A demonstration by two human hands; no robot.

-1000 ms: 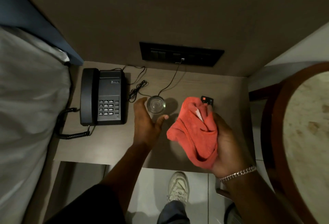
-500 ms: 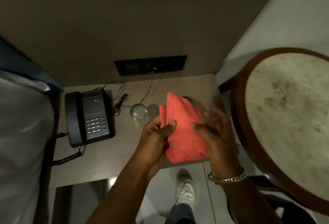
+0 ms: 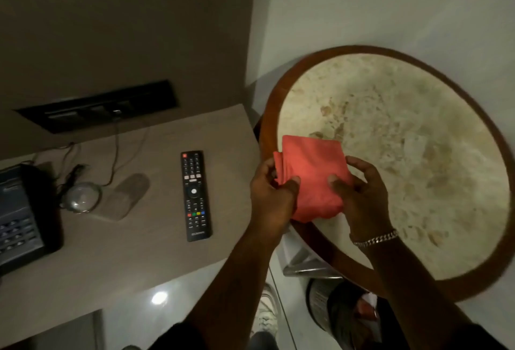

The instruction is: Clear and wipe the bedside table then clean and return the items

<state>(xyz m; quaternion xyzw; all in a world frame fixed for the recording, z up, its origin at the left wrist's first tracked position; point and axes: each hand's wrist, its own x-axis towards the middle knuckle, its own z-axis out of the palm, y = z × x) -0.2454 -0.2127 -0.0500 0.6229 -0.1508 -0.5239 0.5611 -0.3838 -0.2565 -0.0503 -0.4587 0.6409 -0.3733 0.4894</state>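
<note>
Both hands, left (image 3: 271, 199) and right (image 3: 362, 196), pinch the folded cloth (image 3: 309, 174) over the round table's rim (image 3: 267, 115), probably squaring a wiping pad; remote (image 3: 195, 195) and glass (image 3: 80, 196) remain on the bedside table (image 3: 139, 252).

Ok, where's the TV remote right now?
In the head view, the remote lies flat on the bedside table, between the glass and the left hand.

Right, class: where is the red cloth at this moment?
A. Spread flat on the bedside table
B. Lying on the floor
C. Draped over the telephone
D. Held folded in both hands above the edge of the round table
D: the red cloth is folded and gripped by the left hand and right hand above the round table rim.
</note>
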